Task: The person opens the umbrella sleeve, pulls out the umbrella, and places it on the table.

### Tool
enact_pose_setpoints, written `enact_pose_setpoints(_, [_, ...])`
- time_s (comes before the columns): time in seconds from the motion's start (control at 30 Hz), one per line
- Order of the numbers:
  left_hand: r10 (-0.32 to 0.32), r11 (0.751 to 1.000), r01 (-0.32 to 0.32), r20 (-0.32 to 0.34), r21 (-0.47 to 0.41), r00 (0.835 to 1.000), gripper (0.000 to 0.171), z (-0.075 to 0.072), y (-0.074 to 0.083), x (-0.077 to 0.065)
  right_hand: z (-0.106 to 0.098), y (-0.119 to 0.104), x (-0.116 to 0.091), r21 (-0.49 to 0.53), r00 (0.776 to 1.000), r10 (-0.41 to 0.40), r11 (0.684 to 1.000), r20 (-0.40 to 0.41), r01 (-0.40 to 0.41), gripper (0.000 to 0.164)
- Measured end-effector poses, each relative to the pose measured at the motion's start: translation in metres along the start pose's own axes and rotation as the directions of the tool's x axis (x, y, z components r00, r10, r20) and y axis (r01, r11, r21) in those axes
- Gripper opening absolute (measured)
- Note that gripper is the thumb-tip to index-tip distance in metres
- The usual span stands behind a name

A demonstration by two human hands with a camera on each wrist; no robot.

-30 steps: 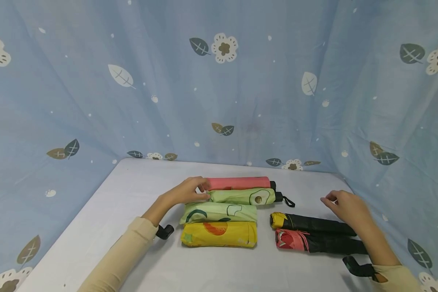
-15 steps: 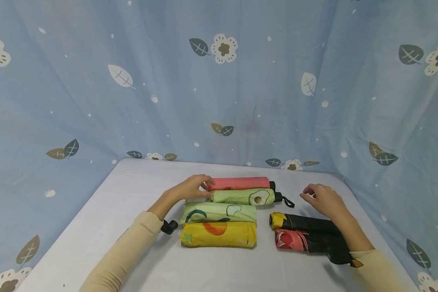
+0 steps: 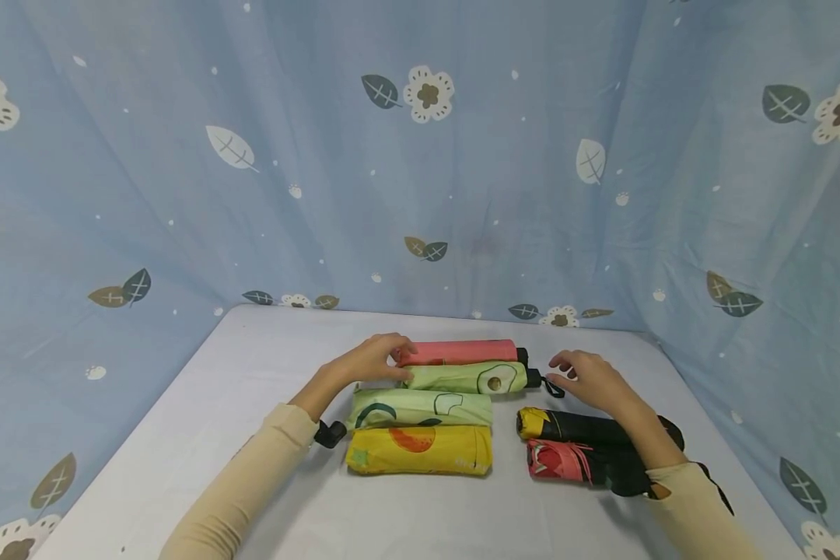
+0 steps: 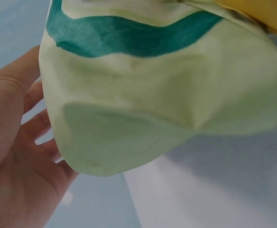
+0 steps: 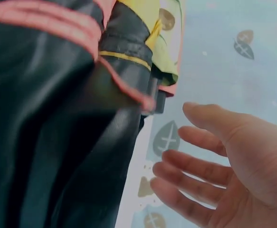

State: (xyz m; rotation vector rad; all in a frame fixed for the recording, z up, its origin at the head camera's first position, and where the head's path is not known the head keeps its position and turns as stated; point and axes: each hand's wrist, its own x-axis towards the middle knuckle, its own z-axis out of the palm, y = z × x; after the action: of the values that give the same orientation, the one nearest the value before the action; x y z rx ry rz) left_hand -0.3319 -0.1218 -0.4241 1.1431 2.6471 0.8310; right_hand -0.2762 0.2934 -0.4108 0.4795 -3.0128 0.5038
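Four rows of folded umbrellas lie left of centre on the white table: a pink umbrella (image 3: 462, 352) at the back, an avocado-print green umbrella (image 3: 465, 378) with a black handle, a pale green umbrella (image 3: 420, 408) and a yellow umbrella (image 3: 420, 449). My left hand (image 3: 374, 358) is at the left ends of the pink and avocado umbrellas, thumb and fingers apart; its exact contact is unclear. Pale green fabric (image 4: 128, 95) covers much of the left wrist view. My right hand (image 3: 591, 379) hovers, fingers loosely bent, by the avocado umbrella's black wrist strap (image 3: 553, 387), holding nothing.
Two dark folded umbrellas lie under my right forearm: a black one with a yellow end (image 3: 581, 425) and one with a red end (image 3: 560, 460). A blue leaf-print curtain (image 3: 420, 171) closes off the table's back and sides.
My right hand has moved left over the dark umbrellas to the black strap. My left hand has shifted slightly right along the pink and avocado umbrellas. The umbrellas stay in place.
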Motion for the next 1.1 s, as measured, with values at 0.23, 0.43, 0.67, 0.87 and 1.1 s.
enact_pose_setpoints(0.23, [-0.026,0.998,0.024,0.053,0.051,0.998,0.049,0.002,0.008,0.005,0.008,-0.009,0.009,0.042,0.993,-0.106,0.994,0.052,0.104,0.035])
enact_pose_setpoints(0.43, [-0.036,0.994,0.025,0.101,0.109,0.994,0.047,0.004,0.016,0.01,0.013,-0.009,0.015,0.073,0.987,-0.145,0.987,0.07,0.14,0.04])
enact_pose_setpoints(0.67, [-0.065,0.977,0.035,0.137,0.212,0.988,0.045,0.008,0.02,0.019,0.017,-0.006,0.023,0.083,0.979,-0.177,0.982,0.103,0.168,0.04])
enact_pose_setpoints(0.87, [-0.061,0.951,-0.002,0.195,0.31,0.979,0.043,0.016,0.025,0.028,0.018,-0.004,0.028,0.09,0.976,-0.169,0.983,0.138,0.158,0.037])
enact_pose_setpoints(1.1, [-0.106,0.943,0.027,0.223,0.33,0.969,0.043,0.016,0.026,0.032,0.02,-0.003,0.031,0.096,0.974,-0.17,0.983,0.149,0.157,0.035])
